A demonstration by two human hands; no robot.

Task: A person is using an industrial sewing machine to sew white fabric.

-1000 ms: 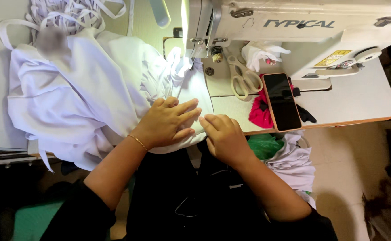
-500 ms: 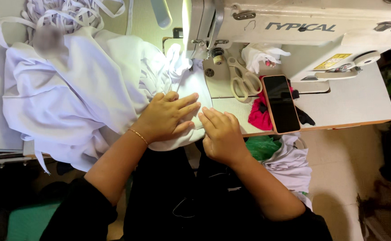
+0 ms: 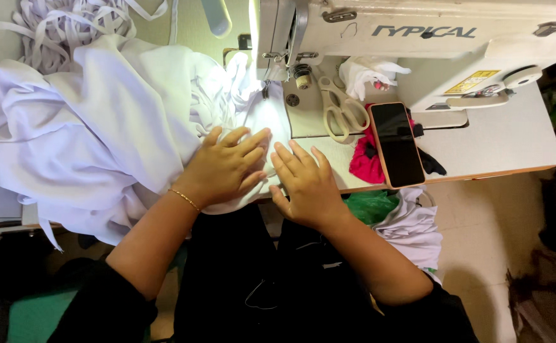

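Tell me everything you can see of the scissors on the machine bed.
The scissors lie flat on the sewing machine bed, just right of the needle area. Cream, plastic-looking handle loops point toward the person; pale blades point toward the machine, closed. A dark phone lies right beside the handles. Neither the left hand nor the right hand touches them.

Bright lamp glare, dark lower edges

White cloth (image 3: 100, 127), cream scissors (image 3: 341, 111), black phone (image 3: 397, 144) on pink-red fabric (image 3: 364, 164), green bag (image 3: 370, 206).
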